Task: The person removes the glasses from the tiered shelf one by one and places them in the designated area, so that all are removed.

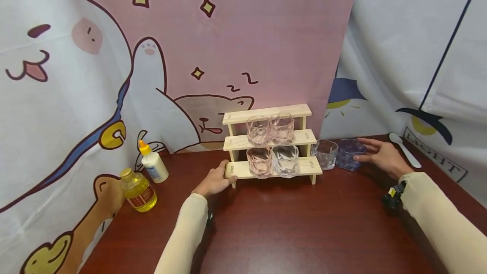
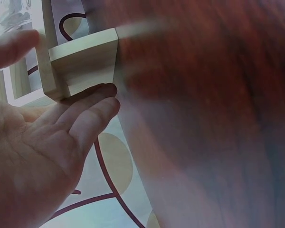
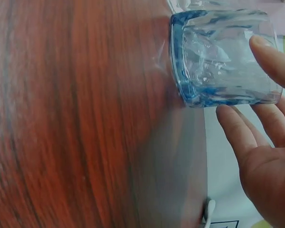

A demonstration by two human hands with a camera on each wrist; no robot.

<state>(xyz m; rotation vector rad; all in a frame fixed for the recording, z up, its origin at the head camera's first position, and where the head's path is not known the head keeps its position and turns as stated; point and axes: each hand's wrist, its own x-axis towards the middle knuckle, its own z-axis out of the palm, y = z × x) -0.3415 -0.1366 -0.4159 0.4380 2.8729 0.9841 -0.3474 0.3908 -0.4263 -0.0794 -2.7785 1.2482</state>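
Note:
A three-tier wooden stand (image 1: 274, 138) holds two pink glasses (image 1: 258, 132) on its middle step. On the lowest step sit a pink glass (image 1: 260, 163) and a clear glass (image 1: 286, 162). My left hand (image 1: 215, 180) grips the left end of the lowest step, thumb at the front and fingers along its side (image 2: 85, 61). Right of the stand, a blue-tinted glass (image 1: 348, 155) stands on the table beside another clear glass (image 1: 326, 155). My right hand (image 1: 384, 155) holds the blue glass's right side, its thumb in front and fingers around the side (image 3: 240, 130).
A white glue bottle with an orange cap (image 1: 154, 166) and a bottle of yellow liquid (image 1: 138, 191) stand at the left table edge. A white spoon (image 1: 405, 150) lies at the far right. Printed cloth (image 1: 274, 54) hangs behind the dark red table (image 1: 296, 223).

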